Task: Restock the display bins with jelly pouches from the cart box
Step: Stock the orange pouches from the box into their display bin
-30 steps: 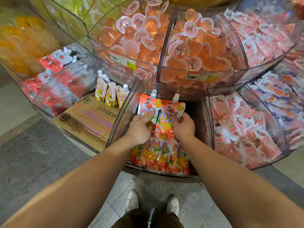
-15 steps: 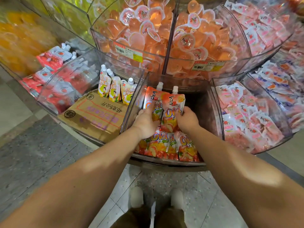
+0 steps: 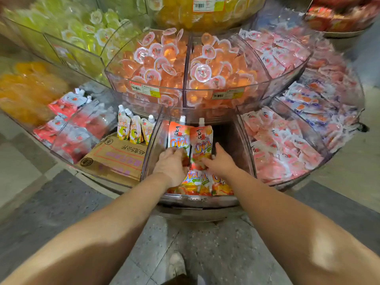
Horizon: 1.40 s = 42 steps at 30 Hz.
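Down in the head view, both hands reach into the clear middle bin (image 3: 152, 153) on the lowest tier. Two jelly pouches (image 3: 202, 145) stand upright side by side at its far end, each with a white cap and orange "Cici" lettering. Nearer, at least three more of the same pouches (image 3: 197, 182) lie flat in a row, partly hidden by the hands. The left hand (image 3: 170, 168) has its fingers curled against the lower part of the left standing pouch; whether it grips or only presses I cannot tell. The right hand (image 3: 221, 162) lies with fingers spread and fairly straight on the lower part of the right standing pouch.

In the bin to the left, three smaller capped pouches (image 3: 134, 129) stand behind a flat cardboard box (image 3: 117, 157) printed with Chinese characters and "45". Two far bins of orange jelly cups (image 3: 162, 64) carry price labels (image 3: 145, 90), too blurred to read.
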Motion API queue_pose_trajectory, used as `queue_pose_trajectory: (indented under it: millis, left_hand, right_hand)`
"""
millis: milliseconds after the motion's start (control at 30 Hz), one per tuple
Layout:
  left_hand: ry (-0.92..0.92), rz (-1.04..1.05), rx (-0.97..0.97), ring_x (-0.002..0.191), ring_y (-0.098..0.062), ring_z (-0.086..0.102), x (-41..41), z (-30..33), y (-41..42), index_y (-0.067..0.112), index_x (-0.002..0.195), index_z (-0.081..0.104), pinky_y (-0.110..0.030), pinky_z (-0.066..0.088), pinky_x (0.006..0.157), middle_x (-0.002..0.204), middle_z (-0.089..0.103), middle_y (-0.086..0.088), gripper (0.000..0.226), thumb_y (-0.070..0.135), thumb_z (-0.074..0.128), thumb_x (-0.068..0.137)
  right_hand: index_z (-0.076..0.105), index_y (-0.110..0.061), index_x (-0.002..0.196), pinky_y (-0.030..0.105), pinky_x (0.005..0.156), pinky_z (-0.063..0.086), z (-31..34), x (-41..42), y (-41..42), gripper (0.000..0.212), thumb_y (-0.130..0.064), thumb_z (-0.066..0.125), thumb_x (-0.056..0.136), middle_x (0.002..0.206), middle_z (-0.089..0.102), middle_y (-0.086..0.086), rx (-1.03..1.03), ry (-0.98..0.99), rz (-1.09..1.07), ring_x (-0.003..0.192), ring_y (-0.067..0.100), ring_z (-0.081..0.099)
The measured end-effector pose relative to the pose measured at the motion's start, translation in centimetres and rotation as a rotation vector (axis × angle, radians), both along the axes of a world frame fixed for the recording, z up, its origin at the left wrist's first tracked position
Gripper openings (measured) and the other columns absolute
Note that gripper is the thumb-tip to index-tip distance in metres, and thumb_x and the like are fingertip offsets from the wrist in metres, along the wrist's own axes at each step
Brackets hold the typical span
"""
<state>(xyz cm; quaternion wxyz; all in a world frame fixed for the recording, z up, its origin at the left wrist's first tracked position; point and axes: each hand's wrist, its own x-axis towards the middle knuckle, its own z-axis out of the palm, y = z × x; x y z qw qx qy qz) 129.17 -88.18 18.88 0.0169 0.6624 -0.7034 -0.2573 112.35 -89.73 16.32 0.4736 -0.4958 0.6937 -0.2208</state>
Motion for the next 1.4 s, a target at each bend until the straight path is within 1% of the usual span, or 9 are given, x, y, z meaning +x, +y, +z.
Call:
queue_pose_trajectory:
  millis: [67, 133, 300, 467, 567, 667, 900, 1033, 1400]
  left_hand:
    - [-0.02, 0.018, -0.031, 0.135, -0.031, 0.031, -1.2, 1.2, 0.7, 0.018, 0.143, 0.038, -0.031, 0.029, 0.11, 0.146, 0.034, -0.009, 0.061, 0.036, 0.061, 0.089]
    - [-0.033, 0.031, -0.09, 0.129, -0.029, 0.041, -3.6, 2.3, 1.6, 0.019, 0.134, 0.048, -0.027, 0.033, 0.104, 0.136, 0.045, -0.009, 0.053, 0.039, 0.063, 0.087]
    - [-0.049, -0.059, -0.325, 0.122, -0.035, 0.047, -15.5, 5.6, 6.0, 0.014, 0.13, 0.051, -0.038, 0.037, 0.1, 0.13, 0.05, -0.015, 0.053, 0.045, 0.055, 0.087]
    - [0.0, -0.403, -0.399, 0.118, -0.036, 0.048, -34.3, 8.2, 14.2, 0.019, 0.123, 0.052, -0.043, 0.043, 0.098, 0.123, 0.055, -0.014, 0.049, 0.049, 0.054, 0.085]
    - [-0.017, -0.643, -0.385, 0.127, -0.032, 0.045, -45.3, 8.4, 20.5, 0.019, 0.133, 0.047, -0.041, 0.037, 0.105, 0.136, 0.048, -0.013, 0.06, 0.052, 0.057, 0.084]
    - [-0.007, -0.86, -0.392, 0.136, -0.03, 0.036, -54.7, 8.4, 26.9, 0.023, 0.141, 0.04, -0.041, 0.028, 0.111, 0.149, 0.036, -0.01, 0.066, 0.055, 0.055, 0.086]
    - [0.064, -1.253, -0.353, 0.134, -0.031, 0.035, -72.6, 6.0, 39.9, 0.023, 0.14, 0.039, -0.042, 0.026, 0.111, 0.146, 0.037, -0.01, 0.065, 0.056, 0.054, 0.087]
    - [0.06, -1.45, -0.242, 0.143, -0.028, 0.021, -82.4, 3.4, 45.6, 0.024, 0.147, 0.029, -0.043, 0.018, 0.117, 0.155, 0.025, -0.009, 0.067, 0.054, 0.05, 0.09]
    - [0.02, -1.837, -0.098, 0.128, -0.028, 0.043, -105.5, 0.6, 56.9, 0.027, 0.136, 0.042, -0.04, 0.035, 0.108, 0.135, 0.049, -0.006, 0.059, 0.056, 0.052, 0.085]
  right_hand:
    - [0.011, -0.017, 0.154, 0.042, 0.107, 0.042, 0.9, -0.8, 1.3, 0.091, -0.031, 0.068, 0.084, 0.146, 0.046, 0.008, -0.023, 0.024, 0.041, 0.133, 0.023, 0.046]
    - [0.023, -0.016, 0.152, 0.036, 0.107, 0.041, 2.6, -2.5, 3.4, 0.078, -0.026, 0.065, 0.088, 0.143, 0.048, 0.009, -0.116, 0.044, 0.044, 0.129, 0.022, 0.049]
    - [0.05, -0.018, 0.138, 0.024, 0.099, 0.04, 8.8, -13.8, 11.8, 0.045, -0.022, 0.055, 0.094, 0.134, 0.059, 0.002, -0.41, 0.194, -0.081, 0.121, 0.019, 0.056]
    - [0.035, -0.022, 0.147, 0.036, 0.1, 0.039, 10.4, -32.2, 25.2, 0.056, -0.033, 0.053, 0.094, 0.141, 0.051, 0.011, -0.225, 0.565, -0.292, 0.127, 0.031, 0.049]
    - [0.028, -0.02, 0.149, 0.039, 0.105, 0.038, 10.2, -40.9, 33.6, 0.061, -0.035, 0.052, 0.095, 0.145, 0.045, 0.012, -0.117, 0.629, -0.406, 0.131, 0.031, 0.044]
    - [0.031, -0.023, 0.148, 0.037, 0.106, 0.037, 9.7, -47.6, 41.0, 0.061, -0.037, 0.055, 0.094, 0.145, 0.046, 0.009, -0.105, 0.628, -0.602, 0.133, 0.029, 0.041]
    - [0.042, -0.018, 0.141, 0.038, 0.103, 0.041, 7.0, -59.4, 57.0, 0.057, -0.038, 0.058, 0.091, 0.133, 0.054, 0.013, 0.018, 0.592, -1.014, 0.127, 0.033, 0.047]
    - [0.04, -0.017, 0.143, 0.035, 0.107, 0.036, 5.7, -66.3, 63.6, 0.061, -0.035, 0.061, 0.089, 0.136, 0.052, 0.014, 0.12, 0.558, -1.222, 0.128, 0.031, 0.045]
    - [0.037, -0.017, 0.146, 0.032, 0.1, 0.042, 2.5, -80.7, 77.7, 0.061, -0.031, 0.06, 0.091, 0.135, 0.055, 0.01, 0.368, 0.319, -1.7, 0.123, 0.028, 0.053]
